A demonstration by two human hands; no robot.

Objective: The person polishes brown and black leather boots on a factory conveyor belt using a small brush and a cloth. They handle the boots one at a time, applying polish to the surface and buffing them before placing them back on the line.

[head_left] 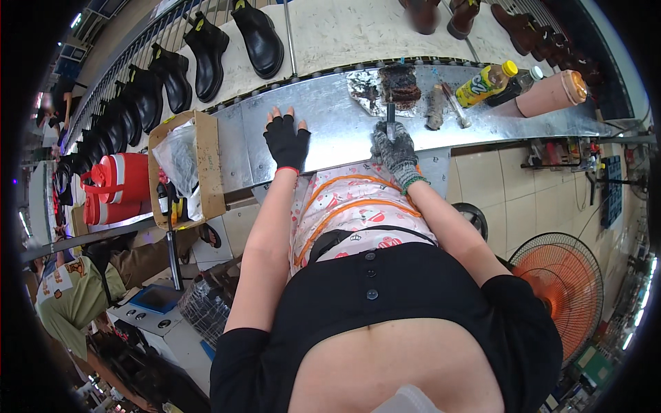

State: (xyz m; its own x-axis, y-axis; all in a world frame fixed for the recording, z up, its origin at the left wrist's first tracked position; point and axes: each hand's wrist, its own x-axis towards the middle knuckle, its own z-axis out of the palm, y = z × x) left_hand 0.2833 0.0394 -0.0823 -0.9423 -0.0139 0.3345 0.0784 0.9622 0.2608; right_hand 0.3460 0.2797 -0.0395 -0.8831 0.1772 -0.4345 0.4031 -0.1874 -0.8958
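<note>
Right hand (394, 149) in knit glove gripping a brush (390, 113) handle, left hand (286, 138) spread flat on steel table (330, 124), near edge

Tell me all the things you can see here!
Brush: one, dark bristles, on a foil tray on the metal bench.
Black boots: a row, on the conveyor at upper left.
Brown boots: several, upper right.
Bottle: one, yellow cap, on the bench.
Cardboard box: one, brown, at the bench's left end.
Cooler: one, red and white, far left.
Fan: one, orange, lower right.
Left hand: black fingerless glove, flat on the bench.
Right hand: grey knit glove, gripping the brush handle.
</note>
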